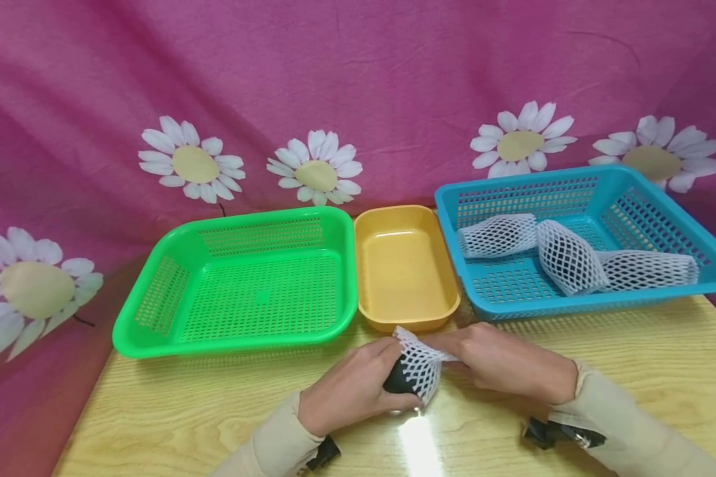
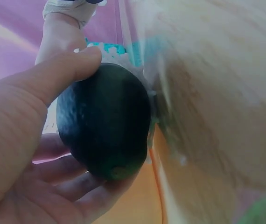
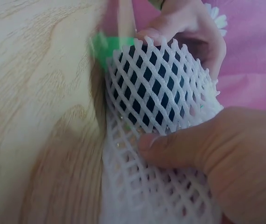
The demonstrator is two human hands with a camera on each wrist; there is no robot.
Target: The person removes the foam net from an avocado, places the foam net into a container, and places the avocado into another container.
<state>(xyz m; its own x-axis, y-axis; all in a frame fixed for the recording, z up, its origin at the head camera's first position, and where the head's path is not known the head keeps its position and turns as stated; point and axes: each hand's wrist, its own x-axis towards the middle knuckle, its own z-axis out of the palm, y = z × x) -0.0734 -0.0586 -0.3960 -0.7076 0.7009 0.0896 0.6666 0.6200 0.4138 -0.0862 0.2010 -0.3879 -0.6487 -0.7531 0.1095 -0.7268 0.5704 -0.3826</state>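
In the head view, my left hand (image 1: 355,387) grips a dark green avocado (image 1: 397,380) just above the table, in front of the yellow tray. A white foam net sleeve (image 1: 423,368) covers the avocado's right part. My right hand (image 1: 501,363) pinches the sleeve's loose end. The left wrist view shows the avocado's bare rounded end (image 2: 107,121), with the thumb and fingers curled about it. Seen from the right wrist, the net (image 3: 154,91) stretches over the fruit's other end, and the right thumb (image 3: 170,150) presses on the slack mesh below it.
A green basket (image 1: 262,344) stands at the left with nothing in it. Beside it sits a yellow tray (image 1: 407,265). The blue basket (image 1: 573,306) at the right holds several white foam nets (image 1: 569,257). Behind hangs a pink flowered cloth (image 1: 394,86).
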